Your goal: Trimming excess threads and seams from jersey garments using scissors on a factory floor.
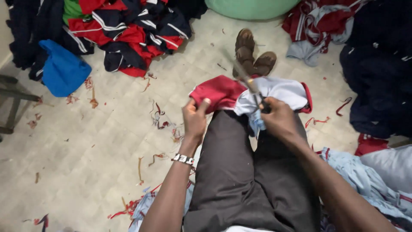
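A red, white and pale blue garment (274,91) lies across my knees. My left hand (194,117) pinches its red edge between thumb and fingers. My right hand (279,118) grips the handles of a pair of scissors (245,77), whose blades point up and away over the white part of the cloth. My dark trousers (240,172) and brown shoes (253,56) show below and beyond the garment. A beaded bracelet (183,159) sits on my left wrist.
Heaps of red, navy and white clothes (128,30) lie at the back left, a blue bag (62,68) beside them. More dark and red garments (377,64) pile up at the right. Pale blue cloth (365,176) lies by my right arm. Thread and fabric scraps (159,118) litter the tiled floor.
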